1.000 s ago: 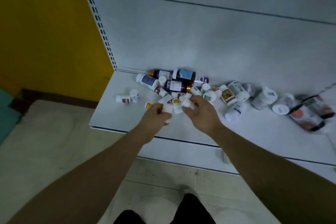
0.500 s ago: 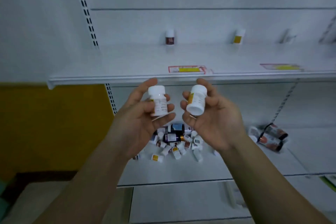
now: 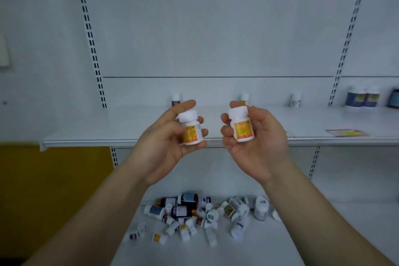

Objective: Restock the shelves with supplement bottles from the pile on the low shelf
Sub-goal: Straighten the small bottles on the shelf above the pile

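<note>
My left hand (image 3: 164,147) grips a small white bottle with an orange label (image 3: 191,129), held upright in front of the middle shelf (image 3: 103,129). My right hand (image 3: 259,144) holds a matching white bottle with an orange label (image 3: 240,125), also upright, palm toward me. Below my forearms, the pile of supplement bottles (image 3: 194,218) lies scattered on the low shelf (image 3: 269,248): white ones, dark ones, most on their sides.
Three small bottles stand at the back of the middle shelf: one with a dark label (image 3: 176,99), one with a yellow label (image 3: 244,97), one white (image 3: 295,99). Larger dark jars (image 3: 361,97) stand far right. A price tag (image 3: 345,133) lies near the shelf's front edge.
Both hands have lifted from the pile on the low shelf to the middle shelf's height, each with a white bottle. The labels have turned toward me and my view has tilted upward.
</note>
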### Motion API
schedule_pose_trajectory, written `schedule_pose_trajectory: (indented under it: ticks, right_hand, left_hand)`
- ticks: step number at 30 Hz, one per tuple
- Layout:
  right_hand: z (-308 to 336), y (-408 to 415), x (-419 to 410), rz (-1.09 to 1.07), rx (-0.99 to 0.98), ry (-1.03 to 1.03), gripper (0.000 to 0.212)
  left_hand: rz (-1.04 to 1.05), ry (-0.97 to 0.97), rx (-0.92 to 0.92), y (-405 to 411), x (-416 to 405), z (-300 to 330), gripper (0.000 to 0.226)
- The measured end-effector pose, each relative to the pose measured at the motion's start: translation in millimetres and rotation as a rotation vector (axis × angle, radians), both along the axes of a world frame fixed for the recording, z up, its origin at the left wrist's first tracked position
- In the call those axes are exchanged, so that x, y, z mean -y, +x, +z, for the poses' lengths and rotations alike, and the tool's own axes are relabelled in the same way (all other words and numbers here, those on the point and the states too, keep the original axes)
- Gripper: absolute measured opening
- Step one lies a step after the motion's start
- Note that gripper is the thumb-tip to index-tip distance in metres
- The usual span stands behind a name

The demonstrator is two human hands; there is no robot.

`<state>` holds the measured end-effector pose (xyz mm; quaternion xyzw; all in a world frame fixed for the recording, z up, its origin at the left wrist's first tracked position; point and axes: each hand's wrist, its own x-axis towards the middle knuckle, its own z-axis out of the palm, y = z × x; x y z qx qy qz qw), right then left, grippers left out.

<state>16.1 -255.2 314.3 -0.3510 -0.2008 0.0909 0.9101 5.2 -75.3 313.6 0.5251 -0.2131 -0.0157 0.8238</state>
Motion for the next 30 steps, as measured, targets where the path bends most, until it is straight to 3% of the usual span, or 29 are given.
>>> schedule_pose_trajectory:
  ticks: [4,8,11,14,21,30]
  right_hand:
    - [-2,25,44,-0.391,0.127,-0.371,0.025]
    - [8,65,97,-0.708,0.221,-0.821,0.029]
    - [7,102,130,-0.764,0.262,-1.092,0.041]
    - [-1,139,148,-0.796,0.324,-1.337,0.039]
    - [4,230,153,-0.764,0.361,-1.698,0.045]
    - [8,310,158,-0.723,0.418,-1.850,0.044]
  left_hand:
    - [0.250,0.419,0.089,21,33,0,0.045]
    - [0.301,0.738,0.219,67,80,8,0.046]
    - [0.308,0.920,0.223,110,113,8,0.044]
    - [0.326,1.009,0.198,150,132,5,0.043]
    - [0.357,1.168,0.259,235,150,1,0.035]
    - [0.490,1.321,0.230,295,167,0,0.029]
